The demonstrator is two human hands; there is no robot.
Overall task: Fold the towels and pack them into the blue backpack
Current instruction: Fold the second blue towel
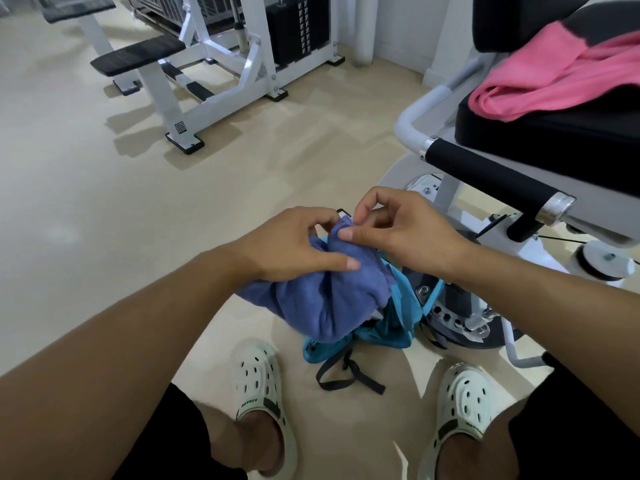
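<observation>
A purple-blue towel (332, 299) hangs bunched in front of me, above the floor. My left hand (294, 244) grips its top from the left, thumb across the cloth. My right hand (391, 226) pinches the towel's upper corner between thumb and fingers. Below and behind the towel lies the blue backpack (398, 320) on the floor, partly hidden, with black straps (346, 375) trailing toward me. A pink towel (554, 77) lies crumpled on the black seat of the machine at the upper right.
A gym machine with a black padded seat (554, 140) and a padded bar (485, 178) stands close on the right. A white weight machine (214, 64) stands at the back left. My feet in white clogs (263, 386) stand on the beige floor (104, 220).
</observation>
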